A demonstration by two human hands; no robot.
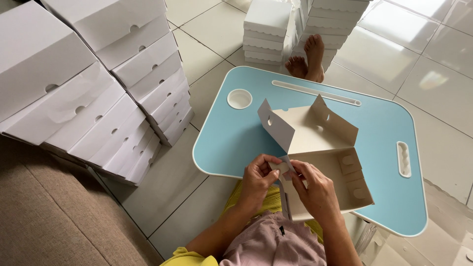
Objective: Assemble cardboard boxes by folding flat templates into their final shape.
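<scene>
Floor [217, 29]: pale glossy tiles. A brown mat or cushion [44, 212] covers the lower-left corner.

Stacks of white boxes [98, 83], left: folded, lids shut, piled in leaning rows on the floor, each with a small half-round notch in the lid edge. Contents not visible. A second group of box stacks [268, 29] stands at the top, past the desk. Another person's bare feet [308, 61] rest on the tiles just beside that group.

Desk [389, 148]: low, light blue top with a white rim. It has a round recess [239, 98] near the far left corner, holding nothing; a long narrow slot [315, 92] along the far edge; a wavy handle cutout [404, 159] on the right side.

Half-folded box [320, 148]: white outside, beige inside, lying on the desk's near edge and overhanging it toward the person. Lid panels stand up at the back, side flaps raised, tray part open. Nothing lies in it; two tabs show on its right inner wall.

Left hand [257, 177]: grip closed, fingers and thumb pinching the box's near-left corner flap.

Right hand [315, 189]: grip closed on the same corner, fingers curled over the front wall edge, fingertips touching those of the left hand.
</scene>
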